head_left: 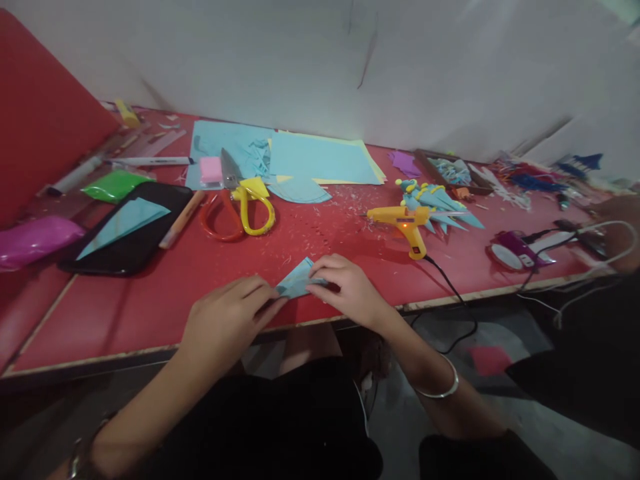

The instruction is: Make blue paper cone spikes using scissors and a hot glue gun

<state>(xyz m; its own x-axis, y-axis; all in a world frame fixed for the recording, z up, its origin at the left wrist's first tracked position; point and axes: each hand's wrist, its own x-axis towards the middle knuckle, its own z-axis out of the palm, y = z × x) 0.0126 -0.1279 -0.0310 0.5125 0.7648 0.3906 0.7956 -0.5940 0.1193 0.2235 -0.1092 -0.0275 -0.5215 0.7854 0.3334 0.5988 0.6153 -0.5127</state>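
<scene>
A small folded piece of light blue paper [295, 279] lies between my two hands near the front edge of the red table [340, 233]. My left hand [230, 313] pinches its left corner with thumb and fingertips. On the other side, my right hand [347, 287] grips the right part of the paper between thumb and fingers. Beyond them lie scissors [231, 180] with one red and one yellow handle. To the right rests a yellow hot glue gun [407, 223] with its orange light lit.
Blue sheets [325, 157] lie along the wall. Left are a black phone [145, 237] with a folded blue paper [123, 223] on it, a marker [153, 161] and a green packet [117, 185]. Right are a blue paper cone craft [433, 199] and a purple item [510, 252]. A black cord [450, 287] hangs over the edge.
</scene>
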